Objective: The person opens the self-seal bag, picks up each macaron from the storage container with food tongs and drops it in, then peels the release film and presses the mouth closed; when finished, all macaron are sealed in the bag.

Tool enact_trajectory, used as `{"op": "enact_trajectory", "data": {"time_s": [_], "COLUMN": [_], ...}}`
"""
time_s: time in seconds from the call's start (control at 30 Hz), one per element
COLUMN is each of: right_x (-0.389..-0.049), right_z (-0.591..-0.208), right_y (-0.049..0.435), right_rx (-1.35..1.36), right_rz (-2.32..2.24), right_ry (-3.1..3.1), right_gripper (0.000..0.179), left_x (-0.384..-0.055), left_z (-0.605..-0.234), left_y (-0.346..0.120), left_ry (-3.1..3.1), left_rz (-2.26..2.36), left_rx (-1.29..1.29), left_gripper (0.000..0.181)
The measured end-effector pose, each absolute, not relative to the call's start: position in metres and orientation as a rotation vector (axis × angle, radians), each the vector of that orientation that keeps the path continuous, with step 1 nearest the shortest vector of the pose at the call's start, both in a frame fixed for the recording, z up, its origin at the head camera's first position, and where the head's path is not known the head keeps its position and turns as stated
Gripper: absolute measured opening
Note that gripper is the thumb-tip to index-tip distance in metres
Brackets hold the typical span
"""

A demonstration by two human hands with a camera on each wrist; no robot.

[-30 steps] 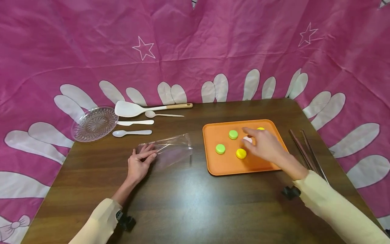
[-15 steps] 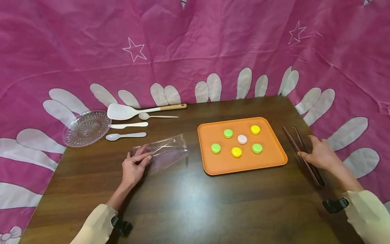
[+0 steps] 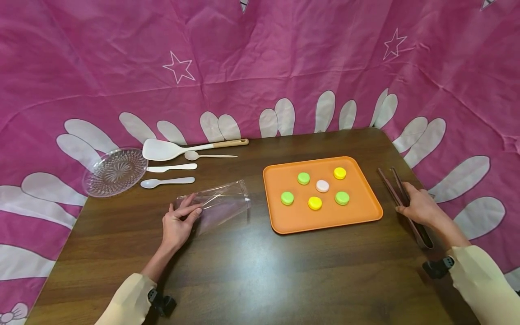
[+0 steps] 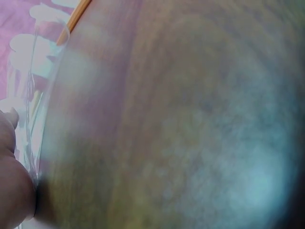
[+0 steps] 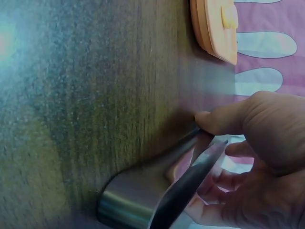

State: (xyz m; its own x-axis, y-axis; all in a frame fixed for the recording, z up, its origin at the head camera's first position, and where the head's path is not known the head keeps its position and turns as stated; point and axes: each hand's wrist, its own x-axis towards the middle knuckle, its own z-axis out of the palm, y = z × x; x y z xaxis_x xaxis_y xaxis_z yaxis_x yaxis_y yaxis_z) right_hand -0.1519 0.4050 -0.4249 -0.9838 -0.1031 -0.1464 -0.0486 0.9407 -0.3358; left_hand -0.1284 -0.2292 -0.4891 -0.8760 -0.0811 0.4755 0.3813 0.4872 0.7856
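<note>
My left hand (image 3: 177,225) pinches the near-left end of a clear plastic bag (image 3: 225,203) lying on the table; in the left wrist view the hand (image 4: 14,176) shows only at the left edge beside the film. At the right, my right hand (image 3: 422,205) grips metal tongs (image 3: 422,237), thumb on one arm and fingers round the other; the right wrist view shows the bent end of the tongs (image 5: 128,200) close. An orange tray (image 3: 292,221) between the hands bears several macarons, among them a green macaron (image 3: 303,178), a yellow macaron (image 3: 314,203) and a white macaron (image 3: 322,186).
A clear patterned plate (image 3: 115,174) stands at the far left corner. Beside it lie a white spatula with wooden handle (image 3: 162,150), a thin spoon (image 3: 192,155), a white knife (image 3: 172,167) and a white spoon (image 3: 168,181). A pink cloth (image 3: 260,58) hangs behind the table.
My right hand has moved from over the tray rightward to the tongs and now grips them. The left hand stays on the bag. The head view has shifted slightly.
</note>
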Motion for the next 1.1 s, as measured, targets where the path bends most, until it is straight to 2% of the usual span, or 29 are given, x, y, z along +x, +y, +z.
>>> {"op": "enact_trajectory", "data": {"time_s": [0.5,0.83,1.1], "right_x": [-0.148,-0.143,-0.145], "right_z": [-0.428,-0.423,-0.424], "right_y": [0.403,0.391,0.386], "right_rx": [-0.135,-0.522,-0.823], "right_rz": [-0.544,-0.561,-0.518], "right_ry": [3.092,3.219,3.26], "right_gripper": [0.073,0.072,0.086], "left_x": [-0.129,-0.13,-0.129], "left_z": [-0.49,-0.492,-0.491], "left_y": [-0.229,-0.229,-0.23], "left_ry": [-2.276,-2.272,-2.277], "left_rz": [-1.338,-1.35,-1.343], "left_rx": [-0.252,-0.257,-0.252], "left_gripper": [0.013,0.014,0.014]}}
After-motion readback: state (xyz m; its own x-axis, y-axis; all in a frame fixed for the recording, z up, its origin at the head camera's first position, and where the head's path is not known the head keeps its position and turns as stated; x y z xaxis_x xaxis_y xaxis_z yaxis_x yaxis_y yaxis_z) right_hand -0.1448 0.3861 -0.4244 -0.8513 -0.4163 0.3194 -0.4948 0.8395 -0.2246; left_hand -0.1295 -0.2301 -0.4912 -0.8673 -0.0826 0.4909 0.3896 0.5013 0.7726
